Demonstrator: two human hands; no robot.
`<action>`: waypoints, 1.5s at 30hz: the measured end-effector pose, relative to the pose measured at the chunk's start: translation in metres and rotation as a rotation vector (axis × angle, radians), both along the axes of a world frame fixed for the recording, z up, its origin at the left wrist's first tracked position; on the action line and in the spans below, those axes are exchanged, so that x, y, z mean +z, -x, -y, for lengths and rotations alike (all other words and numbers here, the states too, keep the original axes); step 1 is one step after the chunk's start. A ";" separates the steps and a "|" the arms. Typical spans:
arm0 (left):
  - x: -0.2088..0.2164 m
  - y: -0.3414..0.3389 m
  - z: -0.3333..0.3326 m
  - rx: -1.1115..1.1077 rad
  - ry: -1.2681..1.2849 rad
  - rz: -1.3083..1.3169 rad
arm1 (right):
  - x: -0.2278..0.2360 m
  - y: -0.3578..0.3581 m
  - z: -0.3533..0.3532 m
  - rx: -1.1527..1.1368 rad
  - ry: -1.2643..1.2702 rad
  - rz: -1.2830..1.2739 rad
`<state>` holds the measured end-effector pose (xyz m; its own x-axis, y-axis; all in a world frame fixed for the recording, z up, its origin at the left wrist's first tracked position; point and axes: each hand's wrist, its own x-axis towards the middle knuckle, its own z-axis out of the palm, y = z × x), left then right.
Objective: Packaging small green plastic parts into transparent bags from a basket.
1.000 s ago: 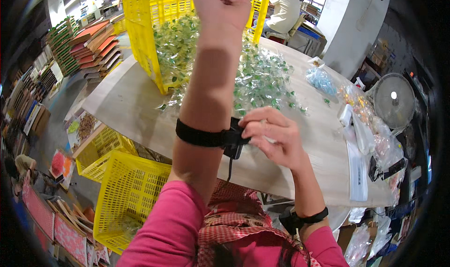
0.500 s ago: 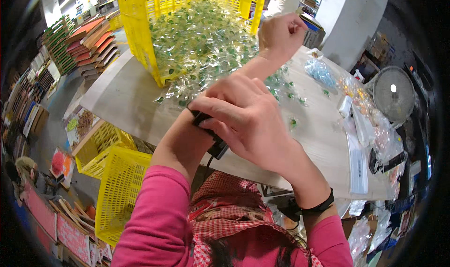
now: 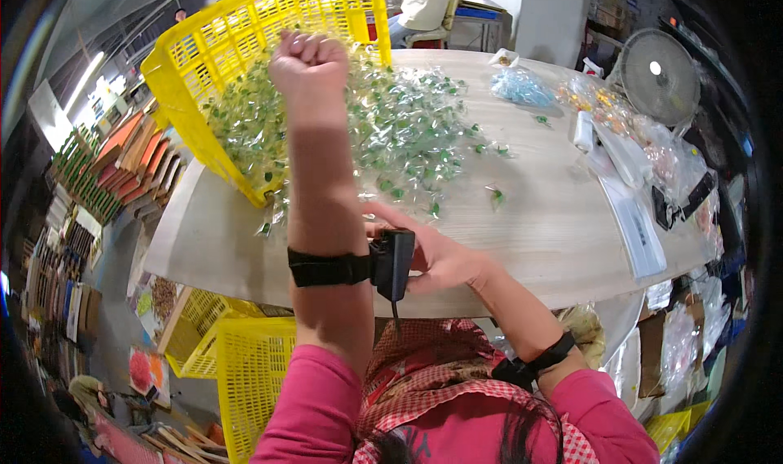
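My left hand point(image 3: 310, 60) is raised in a loose fist in front of the yellow crate, and nothing shows in its fingers. A black strap point(image 3: 328, 267) circles my left forearm, with a small black box point(image 3: 392, 263) on its inner side and a cable hanging below. My right hand point(image 3: 438, 256) grips this box from the right, some fingertips hidden behind it and the forearm. Many small clear packets with green pieces point(image 3: 408, 121) spill from the tipped yellow crate point(image 3: 175, 81) onto the pale table point(image 3: 538, 211).
Bags of blue pieces point(image 3: 522, 86) and orange pieces point(image 3: 599, 97) lie at the table's right, near a fan point(image 3: 659, 77). Yellow baskets point(image 3: 253, 382) stand below the left table edge. A person point(image 3: 424, 3) sits beyond the table. Another black strap point(image 3: 555, 351) circles my right forearm.
My left forearm has swung from pointing up and right to nearly straight up. My right hand has moved from the strap across the forearm to the box's right side. The view has shifted.
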<state>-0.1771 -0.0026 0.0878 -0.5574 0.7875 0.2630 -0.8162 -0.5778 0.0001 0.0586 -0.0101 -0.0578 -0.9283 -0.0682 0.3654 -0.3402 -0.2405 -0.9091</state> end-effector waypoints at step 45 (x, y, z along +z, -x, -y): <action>0.051 -0.075 -0.027 -0.046 -0.072 -0.347 | 0.016 0.011 0.019 -0.683 -0.232 -0.483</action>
<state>-0.1023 0.0244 0.1392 -0.3896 0.7819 0.4867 -0.7995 -0.5495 0.2427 0.0473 -0.0288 -0.0416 -0.5402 0.3257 0.7760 -0.7036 0.3310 -0.6288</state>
